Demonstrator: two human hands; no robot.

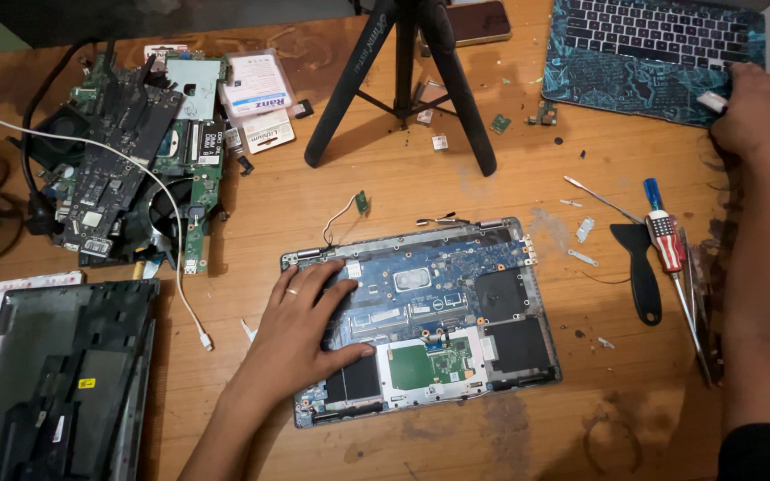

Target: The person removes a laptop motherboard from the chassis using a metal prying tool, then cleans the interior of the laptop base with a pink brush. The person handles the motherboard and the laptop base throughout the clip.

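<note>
At the middle of the wooden table (376, 187) lies the opened laptop base (421, 316), its blue circuit board bare to view. It looks stiff but fragile — best taken by the metal edge frame, I judge, not by the board or the thin loose wires at its upper left. The left hand (300, 334) rests flat on its left part, fingers spread, pressing and clasping nothing. The right hand (750, 111) is far off at the upper right, by the patterned laptop (652, 53); it seems to pinch a small pale piece, though I cannot tell how firmly.

Next in size is a heap of stripped boards and fans (126, 160) at the upper left. Beside it lie two small flat packets (258, 98) — clear plastic, white labels with blue print. Smallest is a yellow sticker (87, 383) on the dark casing (64, 383) at lower left.
</note>
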